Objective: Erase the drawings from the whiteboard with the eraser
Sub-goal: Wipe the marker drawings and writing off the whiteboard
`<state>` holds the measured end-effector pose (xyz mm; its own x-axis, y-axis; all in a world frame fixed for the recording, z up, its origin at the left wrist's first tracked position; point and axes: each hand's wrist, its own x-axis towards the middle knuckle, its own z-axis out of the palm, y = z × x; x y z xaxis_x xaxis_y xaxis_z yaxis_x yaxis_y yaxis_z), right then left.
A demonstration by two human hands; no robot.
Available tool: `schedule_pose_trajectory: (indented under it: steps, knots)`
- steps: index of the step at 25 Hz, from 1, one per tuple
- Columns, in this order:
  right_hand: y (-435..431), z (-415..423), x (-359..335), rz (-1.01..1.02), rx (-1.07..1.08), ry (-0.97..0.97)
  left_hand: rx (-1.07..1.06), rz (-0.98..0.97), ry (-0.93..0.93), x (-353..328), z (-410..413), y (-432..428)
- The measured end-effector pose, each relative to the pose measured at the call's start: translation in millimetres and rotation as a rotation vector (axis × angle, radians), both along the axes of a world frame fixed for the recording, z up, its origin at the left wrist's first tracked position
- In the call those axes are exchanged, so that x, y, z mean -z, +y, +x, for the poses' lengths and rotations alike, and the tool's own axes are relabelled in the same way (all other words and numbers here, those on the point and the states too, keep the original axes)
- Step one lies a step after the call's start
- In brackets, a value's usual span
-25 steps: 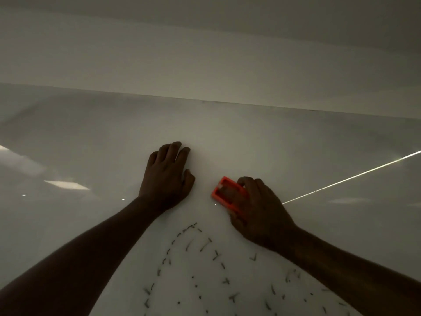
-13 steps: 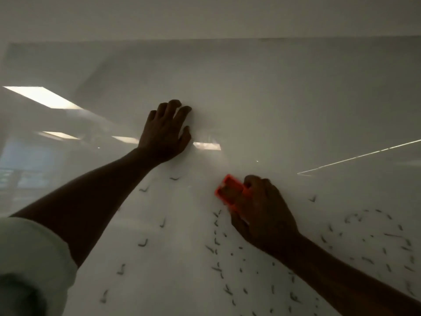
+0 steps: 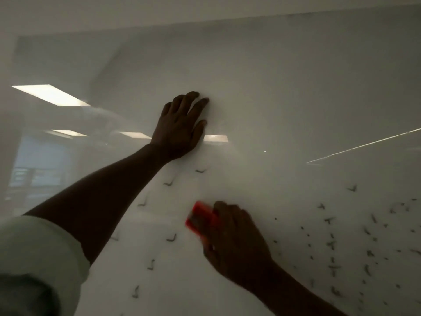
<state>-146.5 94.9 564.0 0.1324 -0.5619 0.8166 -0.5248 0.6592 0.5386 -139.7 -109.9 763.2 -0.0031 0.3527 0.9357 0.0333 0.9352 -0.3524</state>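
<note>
Right hand [image 3: 237,242] clamped on red eraser [image 3: 200,218] against whiteboard [image 3: 284,92]. Left hand [image 3: 180,128] flat, fingers apart, above eraser. Risk — blurred fast strokes skip scattered marks [image 3: 332,245] right of eraser.

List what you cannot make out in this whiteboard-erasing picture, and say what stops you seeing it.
- Eraser: head view, blurred, its rear hidden under the right hand.
- Marks: too small and broken to read.
- Whiteboard: cut off by the frame's lower and right edges.
- Left hand: palm hidden, pressed to the board.
</note>
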Motion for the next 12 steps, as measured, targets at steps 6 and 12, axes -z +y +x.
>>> schedule_pose_trajectory:
  steps: [6, 12]
  knots:
    - [22, -2, -123, -0.154, 0.045, 0.211, -0.012, 0.160, 0.054, 24, 0, -77]
    - [-79, -9, -74, -0.543, 0.046, 0.007, 0.062, 0.185, 0.124, 37, -12, -111]
